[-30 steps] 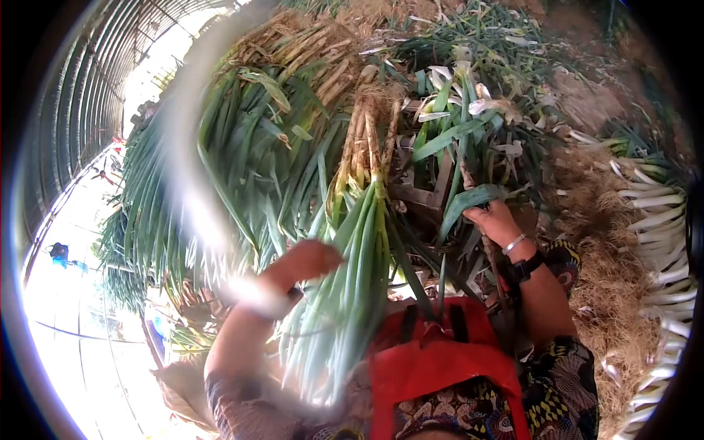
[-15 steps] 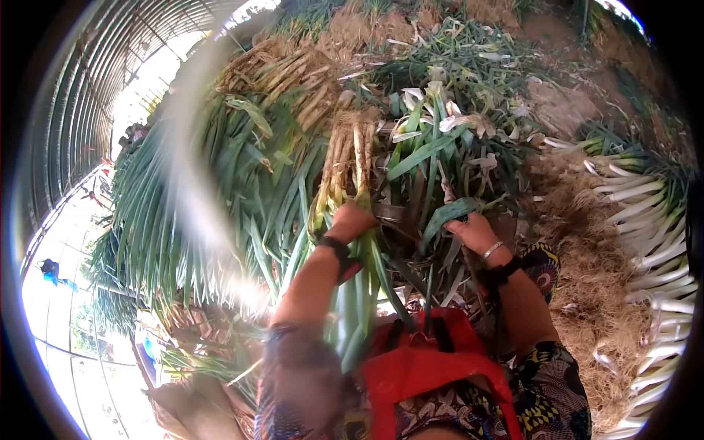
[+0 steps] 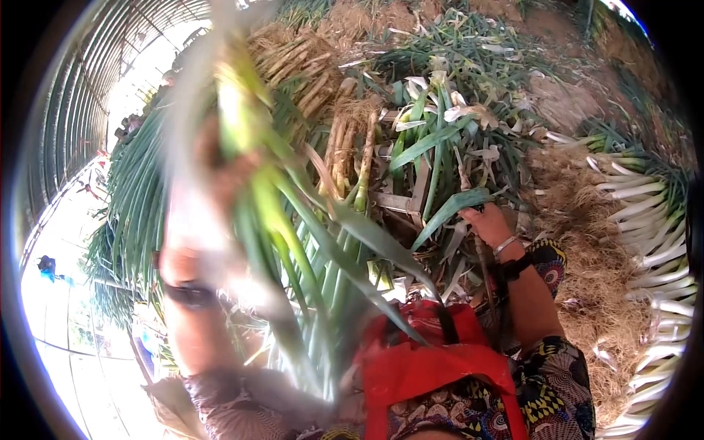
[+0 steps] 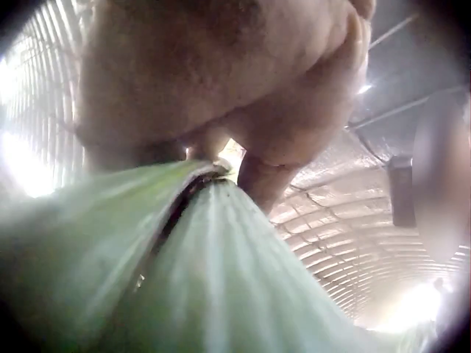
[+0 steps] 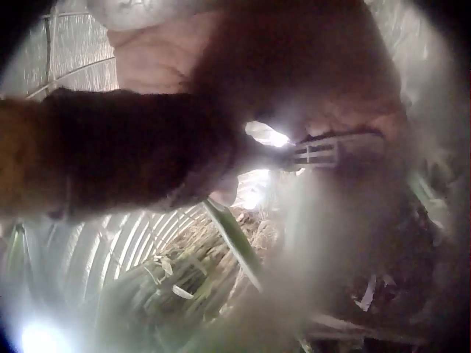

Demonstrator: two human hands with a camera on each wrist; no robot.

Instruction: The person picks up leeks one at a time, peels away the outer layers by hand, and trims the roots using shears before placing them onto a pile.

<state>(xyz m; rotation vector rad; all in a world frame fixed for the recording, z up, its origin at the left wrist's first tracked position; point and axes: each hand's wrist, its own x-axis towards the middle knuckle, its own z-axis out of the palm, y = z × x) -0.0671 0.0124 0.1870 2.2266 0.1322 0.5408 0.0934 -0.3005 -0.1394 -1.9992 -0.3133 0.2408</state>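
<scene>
My left hand point(image 3: 220, 165), blurred by motion and raised on the left, grips a leek point(image 3: 282, 213) by its pale lower stalk. The leek's long green leaves trail down toward the red apron. In the left wrist view, broad leaves point(image 4: 221, 272) spread below the curled fingers point(image 4: 272, 165). More leeks point(image 3: 345, 158) with brown, dirty stalks lie in front of me. On the right, my right hand point(image 3: 489, 224) is curled beside a drooping green leaf point(image 3: 451, 213). It holds a small greyish slotted object point(image 5: 320, 152), mostly hidden; I cannot tell its kind.
A big heap of leeks point(image 3: 136, 198) is piled on the left. Peeled white leeks point(image 3: 656, 264) lie in a row at far right, beside root trimmings point(image 3: 587, 293). A wooden crate point(image 3: 400, 202) with leaf scraps sits ahead. A red apron point(image 3: 440, 374) covers my lap.
My left hand reached into the front bundle, took hold of a leek and lifted it up to the left. The right hand stays nearly in place.
</scene>
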